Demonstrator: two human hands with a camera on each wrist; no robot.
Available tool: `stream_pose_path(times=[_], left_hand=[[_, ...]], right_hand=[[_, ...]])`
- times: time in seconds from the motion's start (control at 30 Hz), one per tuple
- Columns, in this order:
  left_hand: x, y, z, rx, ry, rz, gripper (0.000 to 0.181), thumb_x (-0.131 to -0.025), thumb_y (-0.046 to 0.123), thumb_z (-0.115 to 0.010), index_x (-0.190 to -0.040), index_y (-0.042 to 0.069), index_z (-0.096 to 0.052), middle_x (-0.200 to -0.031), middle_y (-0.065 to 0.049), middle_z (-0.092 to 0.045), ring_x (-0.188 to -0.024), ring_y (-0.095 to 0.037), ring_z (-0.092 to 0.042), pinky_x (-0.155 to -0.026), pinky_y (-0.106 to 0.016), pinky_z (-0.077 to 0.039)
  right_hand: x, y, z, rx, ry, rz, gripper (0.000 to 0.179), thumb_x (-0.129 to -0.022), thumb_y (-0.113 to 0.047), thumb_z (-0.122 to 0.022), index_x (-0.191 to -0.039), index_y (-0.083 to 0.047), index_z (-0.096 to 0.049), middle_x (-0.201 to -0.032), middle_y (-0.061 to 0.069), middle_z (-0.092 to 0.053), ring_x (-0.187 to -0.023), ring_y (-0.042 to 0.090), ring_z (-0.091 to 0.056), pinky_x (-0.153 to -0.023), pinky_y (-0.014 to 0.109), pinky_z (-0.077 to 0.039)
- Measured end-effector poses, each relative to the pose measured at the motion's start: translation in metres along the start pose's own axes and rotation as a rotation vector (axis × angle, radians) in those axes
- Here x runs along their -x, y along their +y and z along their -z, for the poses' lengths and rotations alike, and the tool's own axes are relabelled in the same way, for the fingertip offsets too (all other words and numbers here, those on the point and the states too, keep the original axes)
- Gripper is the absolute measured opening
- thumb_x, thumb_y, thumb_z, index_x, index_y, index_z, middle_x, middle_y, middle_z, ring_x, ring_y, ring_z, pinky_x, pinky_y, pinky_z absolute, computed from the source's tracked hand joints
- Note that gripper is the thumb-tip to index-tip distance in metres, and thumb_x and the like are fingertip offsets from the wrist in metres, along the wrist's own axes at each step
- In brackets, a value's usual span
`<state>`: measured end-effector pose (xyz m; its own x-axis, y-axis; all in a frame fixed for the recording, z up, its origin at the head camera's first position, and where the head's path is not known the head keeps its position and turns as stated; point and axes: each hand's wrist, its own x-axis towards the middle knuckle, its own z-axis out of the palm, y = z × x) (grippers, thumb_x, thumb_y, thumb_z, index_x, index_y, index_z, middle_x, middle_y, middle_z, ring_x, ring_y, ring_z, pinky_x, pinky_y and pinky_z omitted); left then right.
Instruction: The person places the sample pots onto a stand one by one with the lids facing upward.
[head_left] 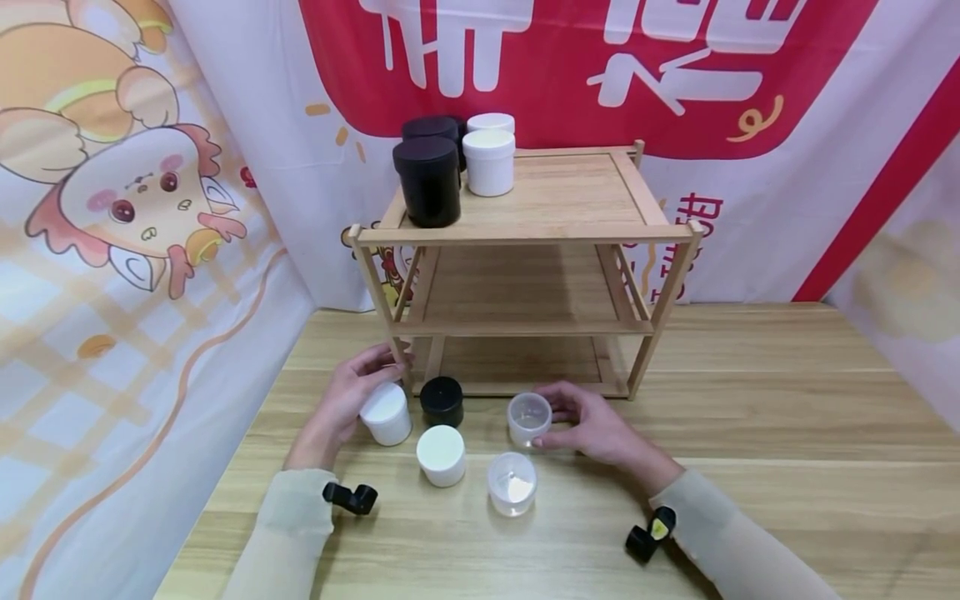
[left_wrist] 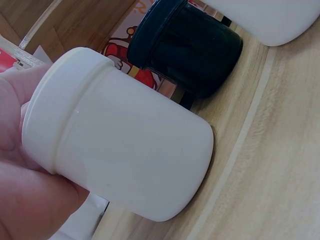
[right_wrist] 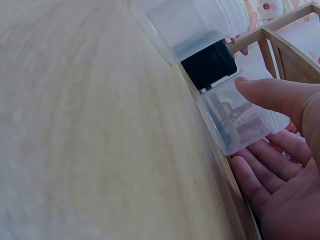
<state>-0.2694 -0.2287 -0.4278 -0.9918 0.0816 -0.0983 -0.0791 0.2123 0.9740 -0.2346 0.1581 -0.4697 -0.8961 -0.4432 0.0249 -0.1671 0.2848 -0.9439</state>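
On the table's left, my left hand [head_left: 348,392] curls round the lid end of a white jar [head_left: 387,417], which is large in the left wrist view. My right hand [head_left: 596,425] holds a clear plastic jar [head_left: 528,421], thumb on its near side and fingers behind it. A second clear jar [head_left: 512,485] stands nearer me. Between the hands are a black jar [head_left: 442,402] and another white jar [head_left: 441,457]. In the right wrist view, the thumb [right_wrist: 270,92] lies at the held jar's side and the fingers spread around its far side.
A wooden shelf rack [head_left: 525,321] of several tiers stands behind the jars. Black jars [head_left: 429,183] and white jars [head_left: 489,164] sit on its top left. Printed cloth [head_left: 225,83] hangs around the wooden table [head_left: 750,400].
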Motion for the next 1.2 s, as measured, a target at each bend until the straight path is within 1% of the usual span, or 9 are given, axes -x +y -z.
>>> stream_pose_path(times=[0.13,0.27,0.53,0.67,0.87,0.97,1.2], left_hand=[[0.0,0.001,0.0,-0.01,0.004,0.008,0.054,-0.106,0.019,-0.067,-0.158,0.009,-0.053,-0.155,-0.019,-0.061,-0.122,-0.013,-0.065,-0.099,-0.02,-0.054],[0.0,0.001,0.0,-0.011,0.002,0.011,0.055,-0.106,0.019,-0.067,-0.158,0.009,-0.052,-0.156,-0.019,-0.06,-0.123,-0.013,-0.065,-0.099,-0.021,-0.053],[-0.001,-0.002,-0.001,-0.005,0.001,0.001,0.053,-0.105,0.018,-0.069,-0.156,0.009,-0.055,-0.151,-0.016,-0.065,-0.119,-0.01,-0.066,-0.098,-0.022,-0.055],[-0.001,-0.003,-0.001,-0.004,0.002,-0.001,0.053,-0.105,0.019,-0.069,-0.156,0.01,-0.056,-0.151,-0.016,-0.065,-0.121,-0.011,-0.066,-0.098,-0.022,-0.055],[-0.002,-0.002,0.001,-0.021,0.008,0.01,0.055,-0.106,0.021,-0.069,-0.158,0.01,-0.053,-0.155,-0.018,-0.061,-0.125,-0.016,-0.064,-0.099,-0.021,-0.053],[-0.003,-0.002,0.001,-0.023,0.012,0.02,0.056,-0.106,0.02,-0.068,-0.159,0.01,-0.052,-0.156,-0.018,-0.06,-0.124,-0.014,-0.064,-0.1,-0.021,-0.052],[-0.004,-0.003,0.002,-0.011,0.004,0.022,0.057,-0.106,0.02,-0.068,-0.159,0.01,-0.051,-0.156,-0.017,-0.06,-0.121,-0.009,-0.065,-0.101,-0.02,-0.052]], right_hand=[[0.0,-0.001,0.0,0.002,0.003,0.001,0.074,-0.079,-0.012,-0.094,-0.143,0.001,-0.06,-0.131,0.019,-0.072,-0.12,0.032,-0.07,-0.108,0.051,-0.057],[0.0,0.0,-0.001,0.002,0.005,0.0,0.074,-0.079,-0.012,-0.095,-0.143,0.0,-0.06,-0.131,0.019,-0.072,-0.119,0.032,-0.07,-0.108,0.051,-0.058],[0.001,0.0,0.0,0.001,0.015,-0.015,0.073,-0.079,-0.012,-0.094,-0.143,0.001,-0.06,-0.131,0.019,-0.072,-0.119,0.032,-0.07,-0.106,0.049,-0.059],[0.001,-0.003,0.0,0.0,0.021,-0.02,0.072,-0.08,-0.012,-0.094,-0.142,0.001,-0.06,-0.13,0.019,-0.072,-0.118,0.032,-0.07,-0.104,0.045,-0.06],[0.001,-0.007,0.002,-0.016,0.021,-0.035,0.072,-0.08,-0.014,-0.094,-0.142,-0.001,-0.061,-0.13,0.019,-0.072,-0.116,0.029,-0.071,-0.099,0.034,-0.06],[0.001,-0.01,0.003,-0.022,0.028,-0.042,0.072,-0.08,-0.015,-0.094,-0.143,-0.002,-0.061,-0.13,0.018,-0.072,-0.114,0.028,-0.071,-0.097,0.032,-0.06],[0.002,-0.016,0.006,-0.034,0.045,-0.05,0.072,-0.08,-0.014,-0.094,-0.143,-0.001,-0.061,-0.13,0.018,-0.072,-0.114,0.027,-0.072,-0.097,0.032,-0.061]])
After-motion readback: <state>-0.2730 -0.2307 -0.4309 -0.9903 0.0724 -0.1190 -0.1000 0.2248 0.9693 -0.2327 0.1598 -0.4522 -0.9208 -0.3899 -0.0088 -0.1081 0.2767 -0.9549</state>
